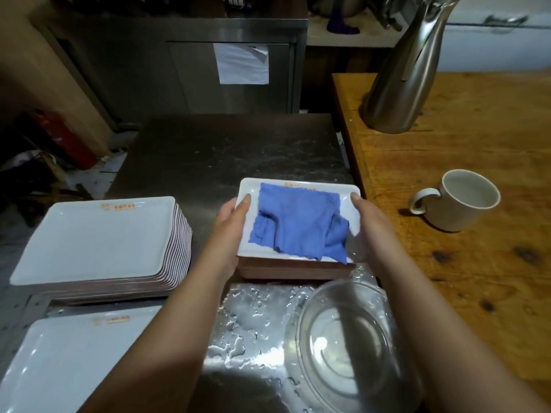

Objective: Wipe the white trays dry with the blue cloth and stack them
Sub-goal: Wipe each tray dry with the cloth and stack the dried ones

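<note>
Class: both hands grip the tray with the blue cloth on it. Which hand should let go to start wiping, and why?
Probably the right hand: the cloth bunches toward its side, while the left hand can steady the tray.

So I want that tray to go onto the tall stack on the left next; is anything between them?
Nothing visible. The tray, held by the left hand and right hand, carries the blue cloth. Only bare steel counter lies between it and the tall stack.
</note>
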